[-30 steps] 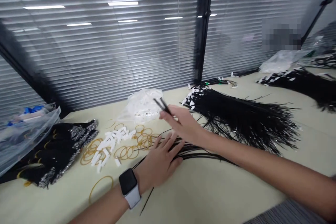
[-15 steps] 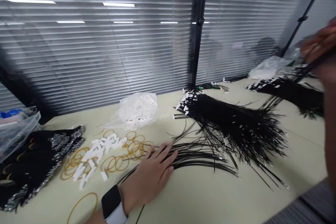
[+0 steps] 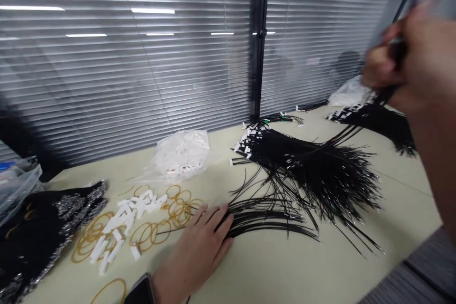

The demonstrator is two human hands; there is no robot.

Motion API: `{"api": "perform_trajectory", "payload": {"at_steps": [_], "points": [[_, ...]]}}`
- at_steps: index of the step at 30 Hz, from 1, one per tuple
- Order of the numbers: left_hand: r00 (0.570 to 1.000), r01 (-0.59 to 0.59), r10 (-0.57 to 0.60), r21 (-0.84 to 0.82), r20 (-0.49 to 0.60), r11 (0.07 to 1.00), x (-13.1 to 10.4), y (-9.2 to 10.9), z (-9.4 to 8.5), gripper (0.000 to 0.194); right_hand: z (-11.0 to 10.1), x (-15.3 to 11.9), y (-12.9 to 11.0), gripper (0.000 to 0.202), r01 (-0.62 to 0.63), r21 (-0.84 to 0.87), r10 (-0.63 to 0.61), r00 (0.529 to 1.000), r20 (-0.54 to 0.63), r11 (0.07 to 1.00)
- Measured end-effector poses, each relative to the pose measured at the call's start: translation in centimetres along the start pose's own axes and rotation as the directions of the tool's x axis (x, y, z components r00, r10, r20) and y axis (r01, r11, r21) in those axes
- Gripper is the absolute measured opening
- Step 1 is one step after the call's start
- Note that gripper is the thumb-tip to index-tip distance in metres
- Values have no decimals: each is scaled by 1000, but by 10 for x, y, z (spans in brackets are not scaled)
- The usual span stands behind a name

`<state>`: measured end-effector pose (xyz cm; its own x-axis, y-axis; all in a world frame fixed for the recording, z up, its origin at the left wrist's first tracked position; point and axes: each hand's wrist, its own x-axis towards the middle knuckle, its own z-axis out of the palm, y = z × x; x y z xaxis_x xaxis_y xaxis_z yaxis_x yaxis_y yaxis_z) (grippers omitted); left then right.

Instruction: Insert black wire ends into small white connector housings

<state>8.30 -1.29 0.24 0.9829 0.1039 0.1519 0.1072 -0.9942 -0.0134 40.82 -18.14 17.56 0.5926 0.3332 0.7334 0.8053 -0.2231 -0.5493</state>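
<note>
My left hand (image 3: 201, 247) lies flat, fingers spread, on the left end of a loose spread of black wires (image 3: 267, 221) on the table. Raised at the upper right and blurred, my right hand (image 3: 402, 57) is closed round a bundle of black wires (image 3: 344, 135) that hangs down to the left over a large pile of black wires (image 3: 313, 161). White connectors cap that pile's left end. Left of my left hand are white plastic pieces (image 3: 124, 213) and yellow rubber bands (image 3: 180, 209).
A clear bag of white parts (image 3: 183, 154) stands near the window blinds (image 3: 185, 66). Black bundles with silvery ends (image 3: 50, 228) lie at the far left beside a plastic bag (image 3: 21, 183). Another wire pile (image 3: 381, 123) and bag (image 3: 347, 92) are at the right.
My right hand has come left from the right edge, its wires now hanging over the large pile. My left hand still rests on the loose wires. The view has shifted slightly.
</note>
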Motion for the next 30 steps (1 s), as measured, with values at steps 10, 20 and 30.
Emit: {"api": "perform_trajectory", "payload": {"at_steps": [10,20,30], "points": [[999,-20,20,5,29,1000,-13,-7,2,53,96,0,34,27,80,-332,92,877,472,940],[977,203,-207,-93,-40,975,-38,-37,-29,35,136,-129,-11,21,304,288,-384,331,862,908],[912,400,-400,-16,-96,916,-94,-109,-44,31,155,-158,-36,16,318,409,-482,198,853,855]]}}
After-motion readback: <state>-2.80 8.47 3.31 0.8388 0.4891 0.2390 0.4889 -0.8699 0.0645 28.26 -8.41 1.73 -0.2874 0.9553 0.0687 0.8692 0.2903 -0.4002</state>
